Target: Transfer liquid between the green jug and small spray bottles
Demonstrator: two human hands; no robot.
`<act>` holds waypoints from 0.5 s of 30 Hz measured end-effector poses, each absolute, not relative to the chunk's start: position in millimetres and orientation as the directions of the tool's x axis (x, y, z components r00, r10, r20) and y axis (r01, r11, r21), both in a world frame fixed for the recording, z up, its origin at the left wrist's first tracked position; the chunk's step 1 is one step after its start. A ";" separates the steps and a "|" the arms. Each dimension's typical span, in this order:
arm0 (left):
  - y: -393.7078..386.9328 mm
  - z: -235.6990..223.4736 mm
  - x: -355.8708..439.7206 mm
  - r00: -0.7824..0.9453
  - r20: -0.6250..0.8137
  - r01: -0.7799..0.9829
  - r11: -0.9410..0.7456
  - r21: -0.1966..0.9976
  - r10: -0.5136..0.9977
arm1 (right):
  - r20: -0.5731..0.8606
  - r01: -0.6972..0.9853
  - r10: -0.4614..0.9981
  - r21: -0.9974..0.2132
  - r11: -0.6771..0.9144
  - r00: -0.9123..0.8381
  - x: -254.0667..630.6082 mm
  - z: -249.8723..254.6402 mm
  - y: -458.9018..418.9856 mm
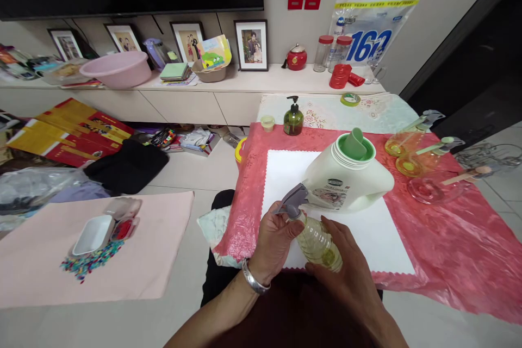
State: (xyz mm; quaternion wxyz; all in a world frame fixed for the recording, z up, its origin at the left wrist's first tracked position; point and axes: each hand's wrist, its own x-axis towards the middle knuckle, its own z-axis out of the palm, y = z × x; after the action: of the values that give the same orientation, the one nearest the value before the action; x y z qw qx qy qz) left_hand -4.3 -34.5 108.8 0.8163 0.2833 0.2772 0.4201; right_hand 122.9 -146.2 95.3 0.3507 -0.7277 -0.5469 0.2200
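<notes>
A clear spray bottle (317, 239) with pale yellow liquid and a grey trigger head lies tilted between my hands. The fingers of my left hand (275, 236) are closed around its neck, just below the trigger head (294, 200). My right hand (346, 255) wraps the lower body of the bottle. Just beyond stands a large cream detergent jug (346, 176), upright, with a green spout (354, 144) in its uncapped mouth. Under the jug lies a white mat (281, 174) with a scalloped edge.
A green pump bottle (293, 119) and a small pale tub (267, 123) stand at the back of the red-covered table (253, 185). Several glass vessels (420, 163) sit at the right. To the left, a pink board (163, 250) holds a white tray (93, 235) and scattered colourful pieces.
</notes>
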 end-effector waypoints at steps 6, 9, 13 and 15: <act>-31.5 107.7 -10.2 0.487 -0.182 -0.509 0.447 0.736 0.854 | 0.026 0.589 0.955 -0.792 -0.160 0.295 124.4 97.9 -145.0; -34.2 107.1 -11.2 0.536 -0.135 -0.503 0.444 0.742 0.833 | 0.030 0.594 0.949 -0.786 -0.173 0.315 124.8 95.2 -146.5; -36.8 102.0 -9.4 0.542 -0.104 -0.507 0.423 0.751 0.834 | 0.042 0.605 0.952 -0.780 -0.158 0.303 124.5 94.9 -147.6; -36.6 98.7 -8.2 0.512 -0.105 -0.519 0.404 0.753 0.853 | 0.050 0.607 0.956 -0.782 -0.142 0.288 123.9 96.5 -147.3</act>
State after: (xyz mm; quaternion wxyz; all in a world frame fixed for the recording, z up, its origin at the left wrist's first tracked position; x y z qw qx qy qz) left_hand -8.2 -36.6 98.7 0.8007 0.3385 0.2468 0.4282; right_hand 123.9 -147.3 96.5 0.3620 -0.7161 -0.5460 0.2410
